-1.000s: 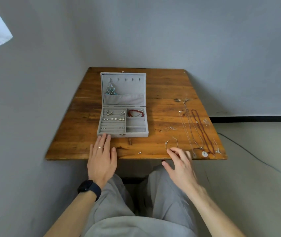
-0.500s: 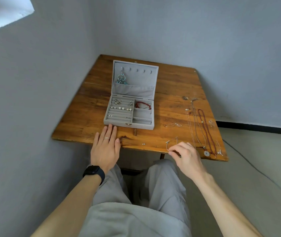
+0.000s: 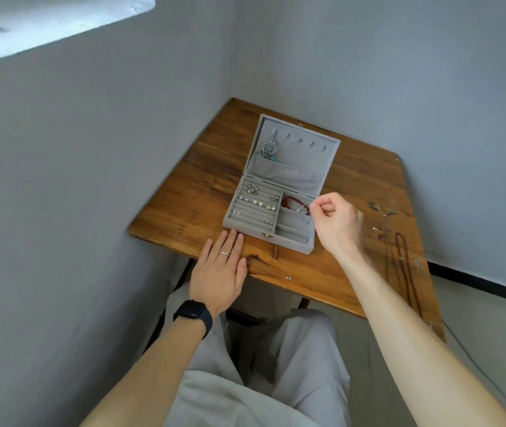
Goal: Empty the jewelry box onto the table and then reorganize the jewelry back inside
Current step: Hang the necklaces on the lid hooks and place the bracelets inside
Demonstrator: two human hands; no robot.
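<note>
Jewelry box [image 3: 279,192] sits lid-up in the middle of the wooden table [image 3: 190,198], earrings tucked into the ring rolls on its left half, a red braided bracelet [image 3: 295,202] in the top right compartment, a blue-and-silver pendant [image 3: 267,150] hanging in the lid. Over that bracelet compartment, the right hand [image 3: 333,221] comes in from four o'clock of the box, thumb and forefinger pinched on what looks like a thin silver bangle [image 3: 305,206], too fine to make out fully. The left hand [image 3: 219,269] lies flat, fingers together, at seven o'clock, fingertips just beside the box's front left corner.

Risk now, by my reading: the silver piece could hook the braided bracelet and tangle, or slip the pinch and skitter off, because the grip is only fingertip-deep. The box isn't actually braced either; a nudge could slide it.

Further out at three to four o'clock, necklaces [image 3: 399,257] lie in long strands near the table's right edge; a small stud [image 3: 289,277] sits near the front edge.
</note>
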